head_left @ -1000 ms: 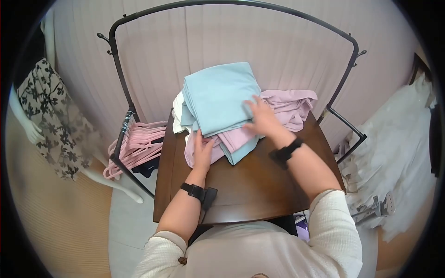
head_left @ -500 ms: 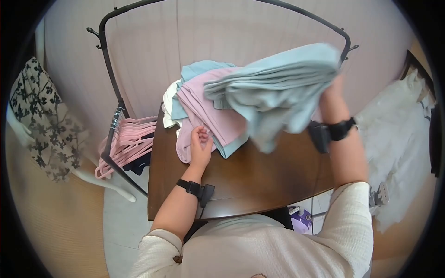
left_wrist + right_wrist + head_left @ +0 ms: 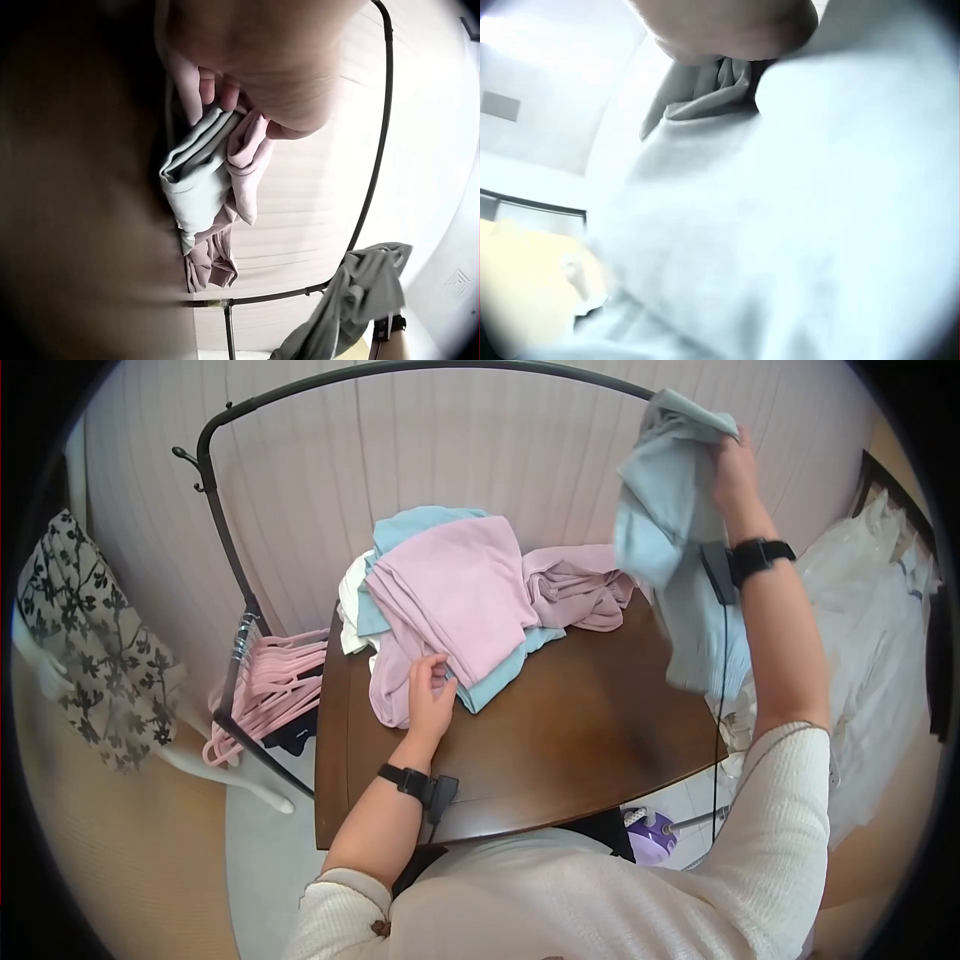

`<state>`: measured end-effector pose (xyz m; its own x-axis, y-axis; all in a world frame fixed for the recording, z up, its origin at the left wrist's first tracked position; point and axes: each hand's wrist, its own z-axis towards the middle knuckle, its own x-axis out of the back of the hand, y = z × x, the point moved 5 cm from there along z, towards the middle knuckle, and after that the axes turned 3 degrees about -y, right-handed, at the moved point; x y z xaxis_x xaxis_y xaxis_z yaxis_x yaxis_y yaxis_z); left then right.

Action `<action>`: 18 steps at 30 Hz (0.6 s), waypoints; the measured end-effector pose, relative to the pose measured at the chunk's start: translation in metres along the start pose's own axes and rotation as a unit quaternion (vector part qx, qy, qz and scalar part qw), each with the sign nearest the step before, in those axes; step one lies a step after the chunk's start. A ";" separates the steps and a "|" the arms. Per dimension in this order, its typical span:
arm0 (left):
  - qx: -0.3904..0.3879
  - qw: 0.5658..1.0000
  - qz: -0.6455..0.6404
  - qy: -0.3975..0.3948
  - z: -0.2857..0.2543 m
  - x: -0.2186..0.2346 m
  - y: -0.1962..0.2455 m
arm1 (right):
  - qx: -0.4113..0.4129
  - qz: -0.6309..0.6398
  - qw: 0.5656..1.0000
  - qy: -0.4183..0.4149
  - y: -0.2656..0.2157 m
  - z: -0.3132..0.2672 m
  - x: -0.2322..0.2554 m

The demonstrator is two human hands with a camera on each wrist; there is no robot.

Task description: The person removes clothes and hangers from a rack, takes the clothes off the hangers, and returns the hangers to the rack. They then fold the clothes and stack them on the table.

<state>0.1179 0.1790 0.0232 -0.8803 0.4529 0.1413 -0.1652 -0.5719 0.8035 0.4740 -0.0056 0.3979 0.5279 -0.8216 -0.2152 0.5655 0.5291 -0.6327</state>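
Note:
My right hand (image 3: 733, 460) is raised high at the upper right and grips a light blue garment (image 3: 668, 550), which hangs down past my forearm; the right wrist view is filled by that blue garment (image 3: 780, 210). A pile of folded pink and blue clothes (image 3: 450, 595) lies on the dark wooden table (image 3: 560, 740). My left hand (image 3: 430, 695) rests at the near edge of the pile, its fingers curled on the pink and blue cloth edges (image 3: 206, 169).
A black arched garment rack (image 3: 225, 550) stands behind the table. Pink hangers (image 3: 275, 685) hang low on its left rail. A floral dress on a mannequin (image 3: 90, 630) is at far left, white gowns (image 3: 880, 650) at right, and a purple steamer (image 3: 650, 835) sits under the table.
My right hand has lifted the light blue garment off the top of the pile and carried it up and to the right. The pink garment beneath is uncovered. My left hand stayed at the pile.

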 end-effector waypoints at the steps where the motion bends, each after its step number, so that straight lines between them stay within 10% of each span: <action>1: 0.005 1.000 -0.007 0.001 0.000 0.000 -0.003 | 0.001 0.002 1.000 0.002 0.009 0.010 -0.004; 6: 0.037 0.998 -0.056 0.017 -0.002 -0.001 -0.007 | -0.120 -0.325 0.908 -0.237 0.101 -0.008 -0.034; 8: 0.039 0.992 -0.121 0.019 0.000 -0.003 -0.006 | -0.184 -0.537 0.652 -0.503 0.124 -0.064 -0.071; 10: 0.032 0.992 -0.123 0.002 0.000 -0.005 0.003 | -0.078 -0.616 0.548 -0.560 0.160 -0.104 -0.105; 13: 0.017 0.990 -0.129 -0.058 -0.002 -0.007 0.013 | -0.054 -0.439 0.738 -0.509 0.157 -0.173 -0.184; 18: -0.017 0.983 -0.088 -0.158 -0.005 -0.014 0.017 | 0.012 -0.469 0.727 -0.501 0.120 -0.278 -0.265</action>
<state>0.1246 0.1596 0.0315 -0.6549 0.7344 0.1783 -0.3233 -0.4855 0.8123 0.2258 0.2169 0.1719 0.0934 -0.2629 0.9603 0.9792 -0.1505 -0.1364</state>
